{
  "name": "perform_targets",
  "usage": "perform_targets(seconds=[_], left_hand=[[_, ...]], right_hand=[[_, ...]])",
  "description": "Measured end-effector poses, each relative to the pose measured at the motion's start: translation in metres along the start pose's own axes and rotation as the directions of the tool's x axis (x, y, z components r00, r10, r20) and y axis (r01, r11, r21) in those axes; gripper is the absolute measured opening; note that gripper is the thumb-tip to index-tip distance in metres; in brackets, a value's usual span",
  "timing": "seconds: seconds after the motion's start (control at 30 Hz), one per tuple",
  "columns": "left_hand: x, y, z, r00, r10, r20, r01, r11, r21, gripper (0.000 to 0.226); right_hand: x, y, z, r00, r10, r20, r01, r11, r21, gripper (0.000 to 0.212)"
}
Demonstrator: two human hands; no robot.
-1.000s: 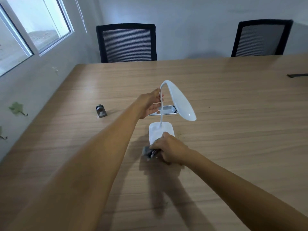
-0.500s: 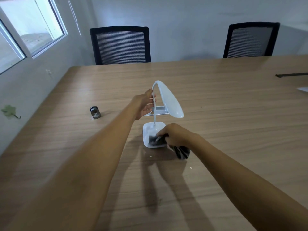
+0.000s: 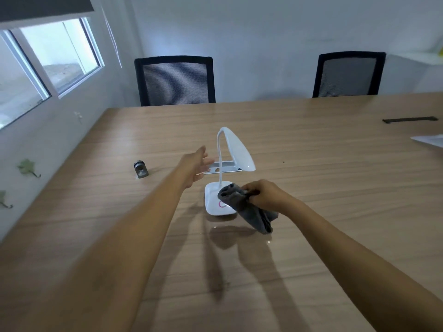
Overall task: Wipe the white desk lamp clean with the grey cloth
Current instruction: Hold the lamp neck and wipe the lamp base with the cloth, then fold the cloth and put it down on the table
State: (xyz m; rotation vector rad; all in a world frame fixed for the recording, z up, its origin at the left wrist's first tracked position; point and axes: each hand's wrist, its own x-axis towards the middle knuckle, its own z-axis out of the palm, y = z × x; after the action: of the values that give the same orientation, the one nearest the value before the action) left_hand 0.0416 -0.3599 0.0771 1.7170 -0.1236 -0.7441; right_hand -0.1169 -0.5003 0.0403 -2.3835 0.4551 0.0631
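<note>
The white desk lamp [image 3: 236,149] stands upright in the middle of the wooden table, its oval head drooping to the right over a square base with a pink ring. My right hand [image 3: 266,195] grips the grey cloth [image 3: 244,207], which is lifted over the right side of the base and hangs down to the table. My left hand [image 3: 196,166] hovers just left of the lamp's thin neck, fingers spread, apart from it and holding nothing.
A small grey metal cylinder [image 3: 141,169] sits on the table [image 3: 335,188] to the left of the lamp. A silver cable tray [image 3: 224,167] lies behind the lamp. Two black mesh chairs [image 3: 175,81] stand at the far edge. White paper [image 3: 429,140] lies at far right.
My left hand has let go of the lamp's neck and opened beside it. My right hand has lifted the cloth from the front of the base to its right side.
</note>
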Motion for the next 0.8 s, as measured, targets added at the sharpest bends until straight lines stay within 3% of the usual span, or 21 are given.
perform_targets(seconds=[0.07, 0.17, 0.3, 0.43, 0.53, 0.63, 0.8], left_hand=[[-0.009, -0.015, -0.007, 1.0, -0.008, -0.029, 0.01, 0.997, 0.071, 0.026], [-0.026, -0.042, -0.02, 0.999, -0.002, -0.045, 0.011, 0.982, 0.189, 0.022], [-0.049, -0.075, -0.024, 0.994, -0.067, 0.088, 0.038, 0.954, 0.299, 0.028], [-0.067, -0.099, -0.02, 0.953, -0.183, 0.241, 0.115, 0.956, 0.27, 0.051], [-0.077, -0.11, -0.023, 0.928, -0.212, 0.306, 0.152, 0.966, 0.207, 0.029], [-0.084, -0.117, -0.037, 0.929, -0.225, 0.293, 0.2, 0.973, 0.114, 0.011], [-0.102, -0.126, -0.084, 0.941, -0.275, 0.198, 0.26, 0.96, 0.099, 0.013]], right_hand=[[-0.008, 0.001, -0.004, 0.996, 0.075, -0.047, -0.062, 0.969, 0.237, 0.028], [-0.02, -0.003, 0.0, 0.978, 0.208, -0.007, -0.167, 0.805, 0.569, 0.034], [-0.028, -0.011, 0.014, 0.956, 0.272, 0.11, -0.249, 0.554, 0.795, 0.036], [-0.033, -0.022, 0.03, 0.941, 0.282, 0.187, -0.287, 0.372, 0.882, 0.032], [-0.035, -0.033, 0.044, 0.933, 0.292, 0.213, -0.309, 0.342, 0.887, 0.032], [-0.035, -0.044, 0.057, 0.924, 0.297, 0.243, -0.331, 0.298, 0.895, 0.03], [-0.029, -0.076, 0.096, 0.915, 0.226, 0.333, -0.393, 0.319, 0.862, 0.027]])
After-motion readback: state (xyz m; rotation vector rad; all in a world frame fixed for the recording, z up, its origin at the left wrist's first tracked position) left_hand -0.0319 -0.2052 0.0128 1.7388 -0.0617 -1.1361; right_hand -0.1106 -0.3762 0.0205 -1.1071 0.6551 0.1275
